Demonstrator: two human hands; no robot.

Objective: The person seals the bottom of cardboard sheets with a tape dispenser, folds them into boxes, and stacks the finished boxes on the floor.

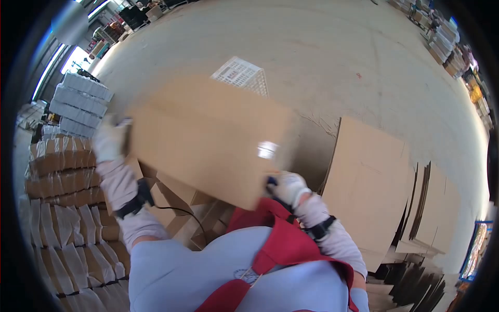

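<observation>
Hands (110, 139) (288, 188) gripping a carton (208, 135), possibly flattened

The cardboard (208, 135) is at the centre, between the left hand (110, 138) at 9 o'clock and the right hand (290, 187) at 4. Beyond it, at 12, a crate (238, 72) sits on the floor (322, 52). Cartons (169, 200) lie below it at 7. Bundles (65, 177) are stacked at 8 to 9, with a pile (80, 104) behind at 10. Flats (364, 182) stand at 3 to 4.
</observation>
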